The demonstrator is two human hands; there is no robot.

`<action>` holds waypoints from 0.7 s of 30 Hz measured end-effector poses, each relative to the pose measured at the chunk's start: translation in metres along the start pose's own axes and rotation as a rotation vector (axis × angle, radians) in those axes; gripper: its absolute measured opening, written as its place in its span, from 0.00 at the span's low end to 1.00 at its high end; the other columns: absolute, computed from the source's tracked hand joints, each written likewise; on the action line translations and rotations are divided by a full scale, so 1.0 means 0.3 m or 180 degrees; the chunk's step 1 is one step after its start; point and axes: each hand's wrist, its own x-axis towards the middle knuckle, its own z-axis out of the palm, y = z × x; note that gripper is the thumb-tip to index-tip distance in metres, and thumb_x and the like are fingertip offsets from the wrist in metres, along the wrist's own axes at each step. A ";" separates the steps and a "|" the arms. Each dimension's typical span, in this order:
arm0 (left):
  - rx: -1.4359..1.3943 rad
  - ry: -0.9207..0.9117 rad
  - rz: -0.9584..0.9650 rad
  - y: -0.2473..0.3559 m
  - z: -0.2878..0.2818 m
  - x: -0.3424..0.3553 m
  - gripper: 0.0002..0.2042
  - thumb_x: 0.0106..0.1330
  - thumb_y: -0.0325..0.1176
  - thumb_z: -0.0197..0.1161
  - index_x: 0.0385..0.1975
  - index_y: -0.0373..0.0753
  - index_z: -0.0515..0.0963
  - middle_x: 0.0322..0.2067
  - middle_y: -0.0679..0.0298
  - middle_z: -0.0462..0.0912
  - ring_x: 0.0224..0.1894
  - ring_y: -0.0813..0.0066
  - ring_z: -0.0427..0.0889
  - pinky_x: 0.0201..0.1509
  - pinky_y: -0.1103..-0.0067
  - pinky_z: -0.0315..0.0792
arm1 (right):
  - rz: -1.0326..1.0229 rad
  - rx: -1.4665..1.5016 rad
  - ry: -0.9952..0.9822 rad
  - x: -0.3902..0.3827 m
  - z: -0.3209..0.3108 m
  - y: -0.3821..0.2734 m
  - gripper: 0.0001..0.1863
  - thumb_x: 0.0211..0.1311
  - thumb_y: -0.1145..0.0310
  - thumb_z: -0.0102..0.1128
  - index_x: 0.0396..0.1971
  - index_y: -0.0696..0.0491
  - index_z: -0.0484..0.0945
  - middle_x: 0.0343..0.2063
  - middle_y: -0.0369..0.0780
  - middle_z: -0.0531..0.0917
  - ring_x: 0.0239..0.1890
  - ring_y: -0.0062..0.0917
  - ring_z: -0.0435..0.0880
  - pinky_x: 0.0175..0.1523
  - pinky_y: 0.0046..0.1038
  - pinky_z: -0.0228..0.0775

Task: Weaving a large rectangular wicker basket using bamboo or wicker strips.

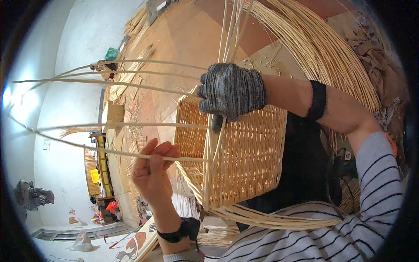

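A rectangular wicker basket point(244, 157) of pale cane lies on its side in front of me, long loose stakes sticking out from its rim. My right hand point(231, 91), in a grey knitted glove, is closed over stakes at the upper part of the rim, with a dark fingertip showing below. My bare left hand point(153, 163), left of the basket, pinches a long horizontal cane point(113, 151) between thumb and fingers. The far ends of several stakes arch out to the left. The part of the rim under the glove is hidden.
A large fan of long canes point(323, 56) lies on the floor point(183, 39) at upper right. More cane bundles point(131, 65) lie along the white wall point(74, 43). A low shelf with coloured items point(100, 174) stands at left. A printed board point(135, 244) lies at lower left.
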 end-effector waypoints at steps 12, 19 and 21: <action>0.1063 -0.0056 0.0251 0.004 -0.001 -0.014 0.03 0.55 0.22 0.59 0.27 0.29 0.75 0.23 0.56 0.79 0.25 0.73 0.80 0.30 0.82 0.75 | 0.0095 -0.0053 -0.0038 -0.011 -0.026 0.030 0.17 0.37 0.54 0.59 0.22 0.51 0.73 0.22 0.38 0.75 0.28 0.31 0.77 0.32 0.33 0.70; 0.0372 -0.0653 -0.1444 -0.080 0.012 0.186 0.09 0.58 0.31 0.58 0.30 0.29 0.75 0.25 0.57 0.80 0.26 0.74 0.81 0.27 0.84 0.76 | 0.0042 0.1344 -0.0536 -0.003 -0.086 0.048 0.14 0.46 0.59 0.59 0.29 0.54 0.75 0.28 0.40 0.79 0.32 0.32 0.79 0.35 0.31 0.72; 0.0774 -0.1205 -0.1348 -0.007 0.070 0.210 0.09 0.58 0.30 0.58 0.30 0.29 0.75 0.24 0.57 0.80 0.26 0.73 0.81 0.27 0.83 0.77 | 0.0821 0.1999 -0.1148 0.087 -0.181 0.137 0.12 0.48 0.63 0.58 0.30 0.55 0.76 0.27 0.40 0.80 0.31 0.31 0.80 0.34 0.30 0.72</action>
